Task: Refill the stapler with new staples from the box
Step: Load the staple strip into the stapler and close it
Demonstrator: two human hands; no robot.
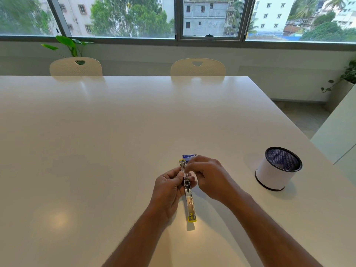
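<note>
On the white worktop (115, 132), low and near the middle of my view, I see the stapler (189, 197) opened out flat into one long thin line. Its long line runs from 12 o'clock to 6 o'clock, leaning just a little. One yellow tip points away toward the window, and the other yellow tip points back at me.

My left hand (168, 191) is at 9 o'clock of the stapler, with its grip closed tight on the middle part. My right hand (209, 176) is at 3 o'clock of it. Its fingertips are pinched together right over the far half of the stapler. I cannot tell if something tiny is pinched there.

Just past my right hand, at 12 o'clock, peeks the little blue and white staple box (189, 157). My hand hides most of it.

Well apart, at 3 o'clock, stands a round mesh cup (277, 170) with a white wrap.
</note>
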